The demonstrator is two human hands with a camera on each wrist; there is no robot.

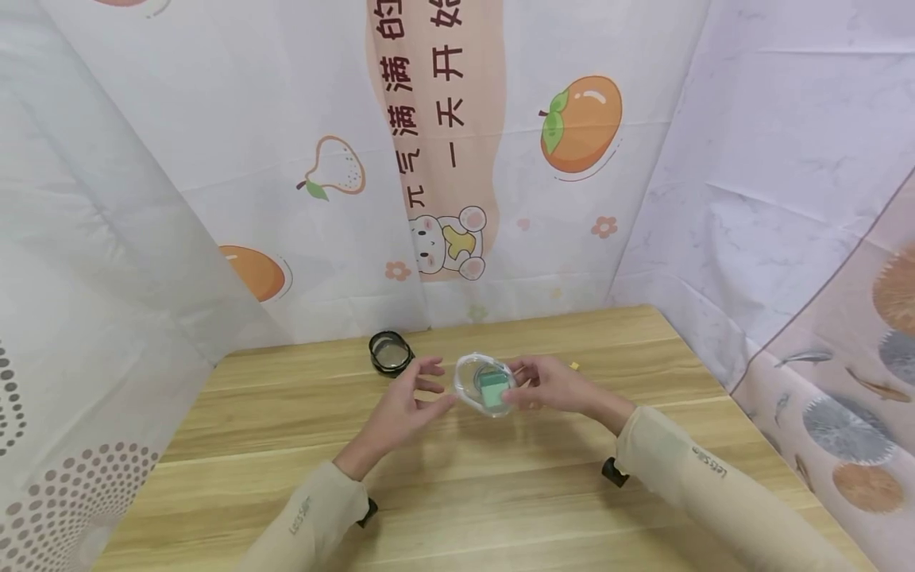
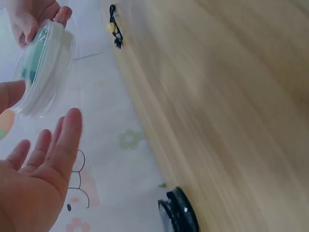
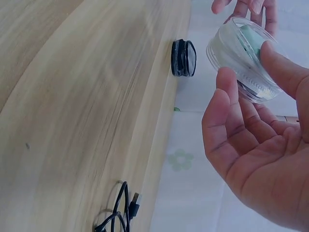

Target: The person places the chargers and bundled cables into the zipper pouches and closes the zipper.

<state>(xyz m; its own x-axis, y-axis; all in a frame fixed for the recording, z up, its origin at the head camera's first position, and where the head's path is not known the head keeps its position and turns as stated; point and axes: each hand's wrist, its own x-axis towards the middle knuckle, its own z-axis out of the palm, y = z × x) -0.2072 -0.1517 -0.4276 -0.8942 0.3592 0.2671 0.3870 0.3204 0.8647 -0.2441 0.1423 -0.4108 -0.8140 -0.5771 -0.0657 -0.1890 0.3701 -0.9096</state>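
Beige sleeves (image 1: 672, 457) foremost; the right hand (image 1: 556, 384) grips a clear tub (image 1: 469, 380), three o'clock from the loosely spread left hand (image 1: 404, 403).

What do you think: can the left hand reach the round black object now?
Probably yes: the left hand grips nothing, and nothing visible stands between it and the round black object nearby on the table.

- In the right hand (image 1: 550, 384) a container (image 1: 468, 381) is sitting, left hand (image 1: 411, 405) beside it.
- On the table (image 1: 457, 508) behind, a case (image 1: 391, 353) is lying left, a cable (image 3: 126, 193) right.
- Cloth (image 1: 336, 238) is hanging beyond.
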